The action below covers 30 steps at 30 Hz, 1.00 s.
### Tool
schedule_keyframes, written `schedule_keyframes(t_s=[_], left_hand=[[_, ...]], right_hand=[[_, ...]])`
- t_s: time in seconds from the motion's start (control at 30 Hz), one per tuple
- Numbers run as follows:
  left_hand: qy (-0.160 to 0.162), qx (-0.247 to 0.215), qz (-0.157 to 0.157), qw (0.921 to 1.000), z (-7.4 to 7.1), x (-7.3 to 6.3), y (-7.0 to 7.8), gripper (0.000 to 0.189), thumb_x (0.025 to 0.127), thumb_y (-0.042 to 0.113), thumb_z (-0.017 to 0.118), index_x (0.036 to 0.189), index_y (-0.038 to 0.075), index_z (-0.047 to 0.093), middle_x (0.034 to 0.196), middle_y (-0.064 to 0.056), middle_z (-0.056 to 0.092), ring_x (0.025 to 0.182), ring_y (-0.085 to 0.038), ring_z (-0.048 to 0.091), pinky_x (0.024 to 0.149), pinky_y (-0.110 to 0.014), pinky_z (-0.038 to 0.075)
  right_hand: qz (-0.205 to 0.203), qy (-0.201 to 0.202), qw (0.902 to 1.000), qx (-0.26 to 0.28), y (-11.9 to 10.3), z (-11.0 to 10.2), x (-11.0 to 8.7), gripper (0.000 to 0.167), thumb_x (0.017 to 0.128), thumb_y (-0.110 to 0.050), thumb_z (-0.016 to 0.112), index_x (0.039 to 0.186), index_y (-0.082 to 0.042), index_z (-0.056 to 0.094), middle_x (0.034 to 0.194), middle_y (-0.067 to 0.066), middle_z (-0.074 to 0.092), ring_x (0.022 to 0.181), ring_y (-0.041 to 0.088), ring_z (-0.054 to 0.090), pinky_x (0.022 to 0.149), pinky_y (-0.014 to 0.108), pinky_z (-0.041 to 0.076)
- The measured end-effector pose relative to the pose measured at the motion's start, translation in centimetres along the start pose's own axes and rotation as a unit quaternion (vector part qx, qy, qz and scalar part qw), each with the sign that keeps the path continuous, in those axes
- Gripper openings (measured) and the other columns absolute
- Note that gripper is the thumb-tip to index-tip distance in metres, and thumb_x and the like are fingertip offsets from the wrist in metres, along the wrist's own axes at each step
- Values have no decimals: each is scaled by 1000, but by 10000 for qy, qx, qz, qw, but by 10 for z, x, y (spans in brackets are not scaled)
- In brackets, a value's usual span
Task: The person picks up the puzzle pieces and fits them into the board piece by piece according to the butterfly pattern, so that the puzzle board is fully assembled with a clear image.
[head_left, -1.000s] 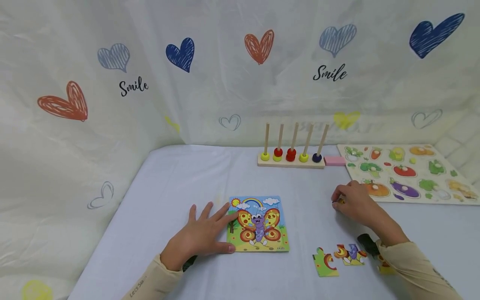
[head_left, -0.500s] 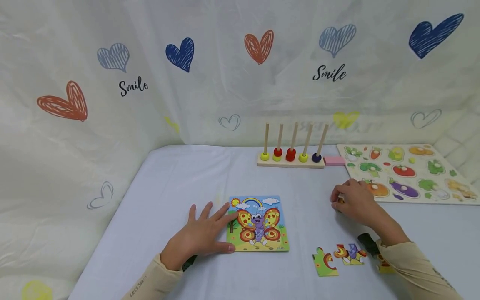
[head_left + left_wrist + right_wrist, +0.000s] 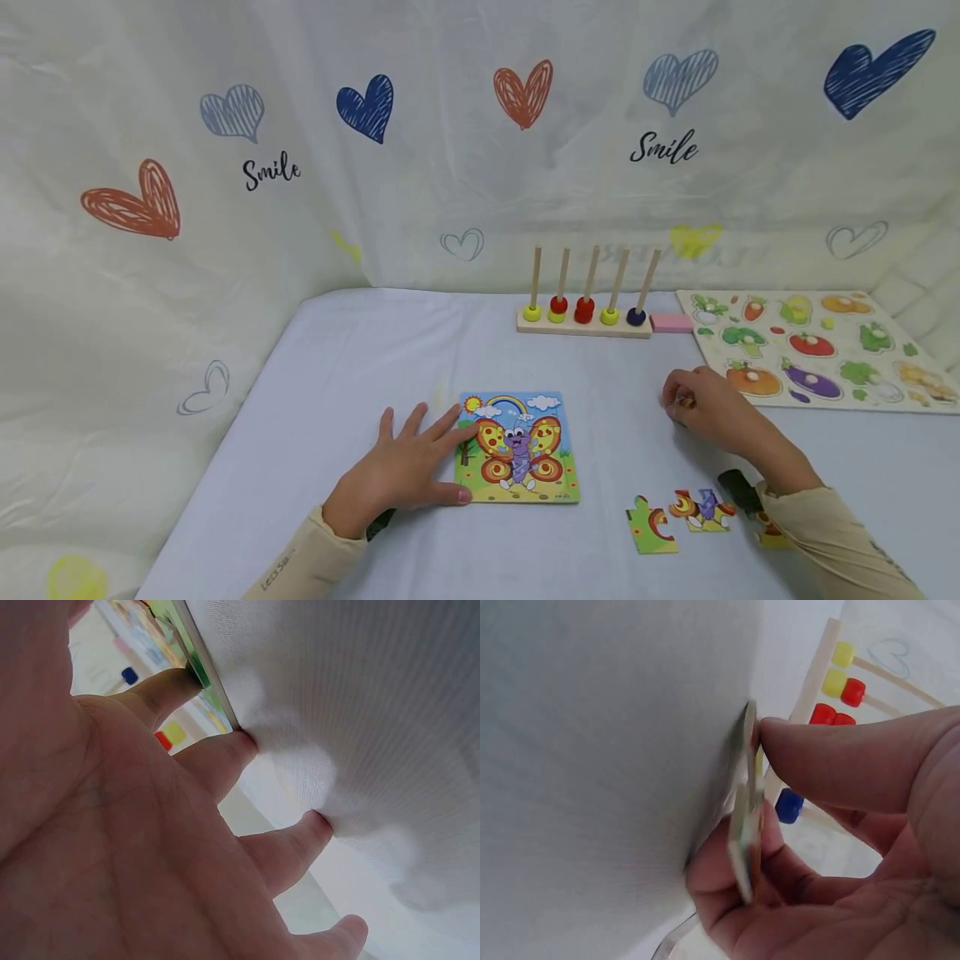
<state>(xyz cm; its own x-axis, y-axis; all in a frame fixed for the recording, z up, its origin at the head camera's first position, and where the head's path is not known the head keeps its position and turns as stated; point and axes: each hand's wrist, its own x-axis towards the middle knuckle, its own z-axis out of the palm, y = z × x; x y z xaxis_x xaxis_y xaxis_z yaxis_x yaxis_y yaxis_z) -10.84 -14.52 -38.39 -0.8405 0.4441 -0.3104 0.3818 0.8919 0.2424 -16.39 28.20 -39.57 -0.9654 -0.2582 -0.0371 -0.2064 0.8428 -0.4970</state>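
Observation:
A butterfly picture puzzle [image 3: 517,446] lies flat in its square board on the white cloth. My left hand [image 3: 405,471] rests at its left side with fingers spread, thumb and a fingertip over the edge. In the left wrist view, other fingertips touch the cloth beside the board's edge [image 3: 206,664]. Over to the right, my right hand [image 3: 708,408] pinches a jigsaw piece [image 3: 746,844] between thumb and curled fingers, close to the cloth. That piece is seen nearly edge-on in the right wrist view; its picture is mostly hidden.
Loose jigsaw pieces lie near the right forearm: a green one [image 3: 651,529], a butterfly-body one [image 3: 703,510], and one [image 3: 772,535] partly under the sleeve. Behind stand a bead-and-peg counter [image 3: 585,327], a pink block [image 3: 671,323] and a vegetable peg board [image 3: 817,367].
The head view has shifted slightly. The piece in my right hand has turned a little and shows less of its face. My left hand stays in place on the board.

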Motion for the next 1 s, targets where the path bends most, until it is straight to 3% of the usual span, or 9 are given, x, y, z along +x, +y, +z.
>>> schedule_keyframes(t_s=[0.27, 0.47, 0.7, 0.87, 1.0], left_hand=[[-42, 40, -41, 10000, -1, 1, 2, 90, 89, 63, 80, 165, 32, 44, 177, 0, 26, 158, -49, 19, 117, -81, 5], [-24, 29, -55, 10000, 0, 2, 3, 90, 89, 63, 80, 165, 31, 44, 177, 0, 25, 159, -49, 18, 118, -81, 5], [-53, 35, -60, 10000, 0, 3, 2, 90, 89, 64, 80, 165, 33, 43, 177, 0, 25, 159, -48, 18, 118, -81, 5], [-22, 43, 5, 10000, 1, 2, 1, 89, 89, 63, 80, 165, 32, 44, 177, 0, 25, 158, -49, 19, 118, -81, 6], [-23, 31, 14, 10000, 1, 1, 1, 89, 90, 62, 80, 165, 31, 44, 177, 0, 25, 158, -49, 19, 118, -81, 7]], right_hand=[[112, -348, 9987, 366, 2, -8, -5, 29, 84, 12, 68, 113, 5, 65, 107, 17, 60, 97, 33, 56, 79, 46, 55], [174, -337, 9986, 365, 2, -15, -8, 33, 85, 8, 74, 118, 9, 67, 115, 23, 61, 103, 38, 60, 80, 47, 57], [34, -89, 9973, 722, -2, -16, -10, 23, 93, 0, 77, 115, 2, 72, 107, 10, 71, 95, 28, 62, 77, 38, 55], [-65, 151, 9955, 938, -11, -14, -13, 29, 96, -4, 78, 124, -1, 72, 96, 3, 67, 87, 22, 60, 69, 28, 50], [-58, 109, 9915, 1294, -22, -10, -12, 33, 96, -5, 78, 128, 1, 70, 94, 4, 66, 83, 22, 64, 65, 29, 53]])
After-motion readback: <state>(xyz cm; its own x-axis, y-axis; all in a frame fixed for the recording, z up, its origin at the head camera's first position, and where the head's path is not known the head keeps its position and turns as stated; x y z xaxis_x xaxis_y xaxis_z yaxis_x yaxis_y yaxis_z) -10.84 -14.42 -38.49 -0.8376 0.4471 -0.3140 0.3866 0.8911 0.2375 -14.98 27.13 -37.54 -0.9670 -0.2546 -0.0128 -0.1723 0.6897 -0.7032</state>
